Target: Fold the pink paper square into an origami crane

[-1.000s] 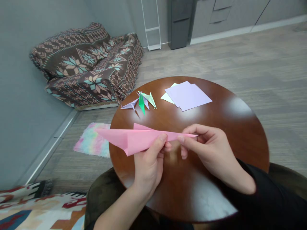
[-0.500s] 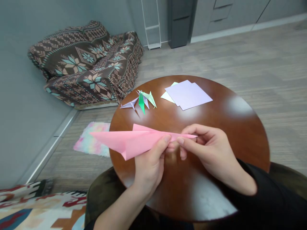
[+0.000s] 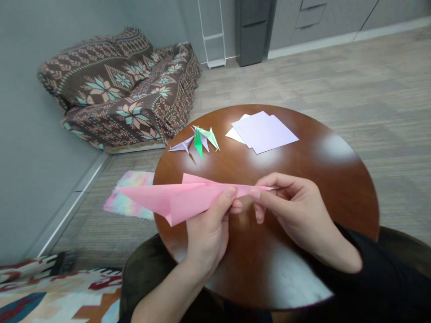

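A partly folded pink origami paper (image 3: 190, 199) is held above the round wooden table, its wide pointed end to the left and a narrow tip to the right. My left hand (image 3: 210, 231) grips its lower middle, thumb on the near face and the other fingers mostly hidden behind. With thumb and index finger, my right hand (image 3: 292, 206) pinches the narrow strip near the right tip. The inner layers of the folds cannot be seen.
On the table (image 3: 330, 188), several folded paper cranes (image 3: 198, 141) in green and lilac lie at the back left. Lilac and pale sheets (image 3: 266, 132) are stacked behind my hands. A patterned sofa (image 3: 124, 94) and a fluffy rug (image 3: 129, 197) are to the left.
The pink paper and my left hand have shifted slightly left. My right hand stays nearly in place, its pinch still near the right tip.
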